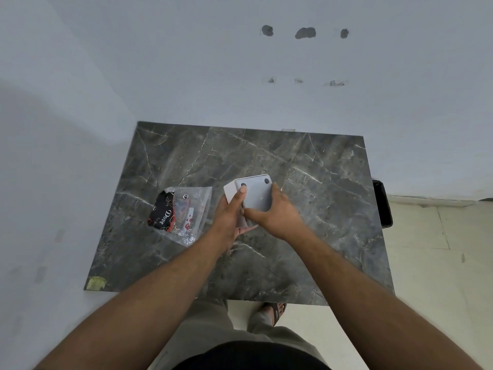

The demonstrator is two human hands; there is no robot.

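Head view: both hands meet over the middle of the dark marble table (320,182), held just above it. The left hand (229,212) grips a white box (229,192) from the near-left, fingers curled under it, thumb laid up along the seam. The right hand (274,214) clasps a grey unit (257,196) from the right, fingers over its far edge and thumb across the near one. The unit's underside faces up, with two dark rubber feet showing. Box and unit lie side by side and touching, the box to the left. The unit's long axis runs from the near-left up to the far-right, and the seam between the two sits between the thumbs. Judgement: the unit looks partly out of the box, so the coming move is a pull apart across that seam, right hand drawing rightward. How much of it sits inside is hidden, possibly none. On the table left of the left hand lies a clear plastic bag (196,209), mouth torn. It holds a black-and-red printed piece (162,213) plus small red-and-white bits, which are unreadable.
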